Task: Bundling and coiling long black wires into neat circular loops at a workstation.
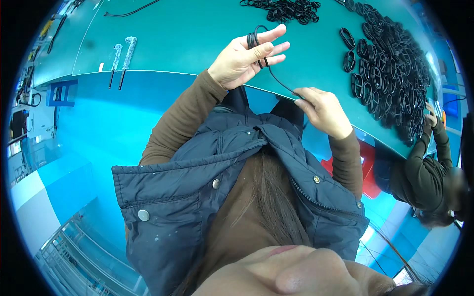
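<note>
The black cable vanishes inside the pinch of the right hand; right of that grip, farther coiled cables blur together.

No text, label, brand, number or sign legible anywhere in head camera view.

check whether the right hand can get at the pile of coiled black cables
Likely yes: only bare green tabletop seems to lie between the right hand and the pile, though the fingers pinch a black cable.
</note>
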`<control>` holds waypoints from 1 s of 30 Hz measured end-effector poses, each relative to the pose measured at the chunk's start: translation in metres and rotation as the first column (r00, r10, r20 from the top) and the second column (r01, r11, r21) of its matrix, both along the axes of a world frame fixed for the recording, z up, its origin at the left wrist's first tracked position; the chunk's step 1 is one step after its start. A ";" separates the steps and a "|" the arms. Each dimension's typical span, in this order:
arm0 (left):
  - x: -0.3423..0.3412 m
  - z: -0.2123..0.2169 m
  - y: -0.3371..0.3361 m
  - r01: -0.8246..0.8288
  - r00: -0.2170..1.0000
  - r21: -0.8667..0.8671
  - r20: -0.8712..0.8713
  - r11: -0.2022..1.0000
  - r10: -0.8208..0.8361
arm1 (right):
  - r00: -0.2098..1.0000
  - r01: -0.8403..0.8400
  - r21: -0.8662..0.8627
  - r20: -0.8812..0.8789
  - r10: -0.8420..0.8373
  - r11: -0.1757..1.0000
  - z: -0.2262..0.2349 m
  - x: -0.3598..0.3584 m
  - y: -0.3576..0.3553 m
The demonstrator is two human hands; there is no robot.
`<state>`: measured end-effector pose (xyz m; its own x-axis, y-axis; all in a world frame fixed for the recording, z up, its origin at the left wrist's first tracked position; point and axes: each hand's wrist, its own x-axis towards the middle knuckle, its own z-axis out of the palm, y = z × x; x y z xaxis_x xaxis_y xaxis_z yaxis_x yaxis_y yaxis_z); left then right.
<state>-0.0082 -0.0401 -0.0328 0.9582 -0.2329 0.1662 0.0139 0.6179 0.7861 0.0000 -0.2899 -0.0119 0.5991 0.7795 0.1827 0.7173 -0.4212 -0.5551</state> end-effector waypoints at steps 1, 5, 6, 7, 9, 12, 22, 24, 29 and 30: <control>0.000 -0.001 0.000 -0.002 1.000 0.011 0.018 1.000 0.002 | 1.000 0.014 0.013 0.012 -0.014 1.000 0.000 -0.001 0.001; 0.003 -0.006 0.003 -0.086 0.995 0.086 0.056 0.993 0.082 | 0.996 0.019 -0.053 0.089 -0.015 0.998 0.007 -0.005 0.003; 0.004 -0.008 0.005 -0.111 0.991 0.111 0.087 0.988 0.101 | 0.995 0.015 -0.065 0.101 -0.008 0.998 0.010 -0.006 0.002; 0.005 -0.010 0.006 -0.115 0.991 0.111 0.077 0.987 0.107 | 0.994 0.020 -0.074 0.113 -0.011 0.997 0.013 -0.007 0.001; 0.007 -0.013 0.008 -0.144 0.989 0.077 0.042 0.987 0.141 | 0.997 -0.009 -0.071 0.072 0.014 0.997 0.019 -0.010 -0.002; 0.009 -0.017 0.010 -0.164 0.987 0.046 0.005 0.985 0.164 | 0.999 -0.028 -0.066 0.029 0.030 0.997 0.023 -0.014 -0.001; 0.005 -0.025 0.000 -0.316 0.931 0.574 0.341 0.756 0.131 | 0.977 -0.166 0.036 0.144 0.159 0.986 0.050 0.005 0.020; 0.003 -0.025 -0.004 -0.223 0.953 0.598 0.301 0.770 0.042 | 0.973 -0.174 0.139 0.179 0.148 0.975 0.053 0.022 0.028; -0.010 -0.012 -0.004 0.065 0.989 0.492 0.081 0.868 -0.120 | 0.994 -0.079 0.338 0.093 0.050 0.938 0.041 0.064 0.044; -0.013 -0.008 -0.003 0.157 0.986 0.412 -0.006 0.897 -0.170 | 0.999 -0.028 0.378 0.040 0.014 0.925 0.036 0.071 0.046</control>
<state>-0.0208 -0.0430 -0.0407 0.8970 -0.4392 0.0497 0.0599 0.2321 0.9708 0.0710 -0.2437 0.0245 0.5712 0.6601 0.4878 0.7459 -0.1694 -0.6442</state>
